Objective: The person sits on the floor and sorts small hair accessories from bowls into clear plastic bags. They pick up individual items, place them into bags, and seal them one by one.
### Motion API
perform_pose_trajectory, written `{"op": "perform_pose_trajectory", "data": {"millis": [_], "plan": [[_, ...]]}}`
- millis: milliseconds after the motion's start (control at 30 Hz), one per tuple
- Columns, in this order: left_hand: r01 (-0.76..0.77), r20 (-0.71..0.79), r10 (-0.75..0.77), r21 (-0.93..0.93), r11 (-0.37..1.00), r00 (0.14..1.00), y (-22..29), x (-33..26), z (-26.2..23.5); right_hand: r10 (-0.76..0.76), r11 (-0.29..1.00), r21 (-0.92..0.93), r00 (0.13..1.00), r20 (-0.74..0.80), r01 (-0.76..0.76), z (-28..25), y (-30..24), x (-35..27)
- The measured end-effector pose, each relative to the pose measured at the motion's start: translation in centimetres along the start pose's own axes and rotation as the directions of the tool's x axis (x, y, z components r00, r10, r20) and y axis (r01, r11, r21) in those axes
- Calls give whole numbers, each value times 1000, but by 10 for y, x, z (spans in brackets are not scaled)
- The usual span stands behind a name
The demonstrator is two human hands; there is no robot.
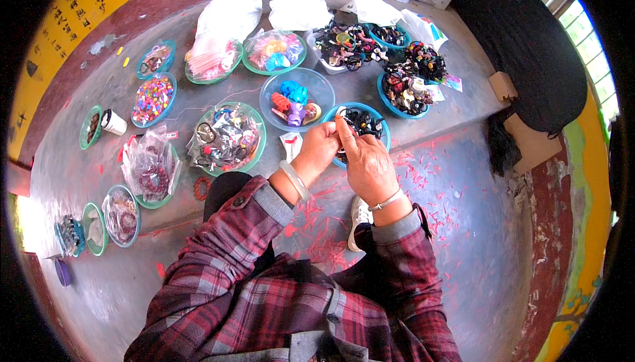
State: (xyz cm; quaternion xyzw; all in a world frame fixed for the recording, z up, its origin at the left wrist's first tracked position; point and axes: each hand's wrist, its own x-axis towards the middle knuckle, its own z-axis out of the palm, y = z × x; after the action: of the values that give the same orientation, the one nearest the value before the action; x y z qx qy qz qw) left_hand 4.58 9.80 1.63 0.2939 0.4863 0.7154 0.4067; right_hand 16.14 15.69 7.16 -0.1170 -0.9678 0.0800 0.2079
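Observation:
My left hand (317,149) and my right hand (372,167) meet above a blue basin (387,138) of black hair ties (365,122). Fingers of both hands are pinched together around something small; a speck of orange shows at the fingertips, too small to name. A pale bangle (294,180) circles my left wrist, and a thin silver one (386,200) my right. Just beyond the hands stands a clear blue bowl (270,89) with blue, red and purple bundles. A small white packet (291,145) lies beside my left hand.
Leftward are a green basin (260,138) of bagged trinkets, a bowl of colourful beads (153,99), a white cup (114,122) and bagged bracelets (153,170). More hair ties fill a white tub (331,68) and a basin (405,92). Red scraps (433,187) litter the floor.

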Motion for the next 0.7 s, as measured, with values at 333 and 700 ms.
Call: {"op": "perform_pose_trajectory", "data": {"millis": [333, 700], "plan": [[-94, -33, 120, 426, 900, 992, 14, 2, -8, 108, 986, 148, 968, -227, -75, -19, 3, 6], [-81, -161, 102, 127, 989, 982, 68, 7, -39, 479, 864, 347, 809, -341, -365, 7, 95, 3]]}}
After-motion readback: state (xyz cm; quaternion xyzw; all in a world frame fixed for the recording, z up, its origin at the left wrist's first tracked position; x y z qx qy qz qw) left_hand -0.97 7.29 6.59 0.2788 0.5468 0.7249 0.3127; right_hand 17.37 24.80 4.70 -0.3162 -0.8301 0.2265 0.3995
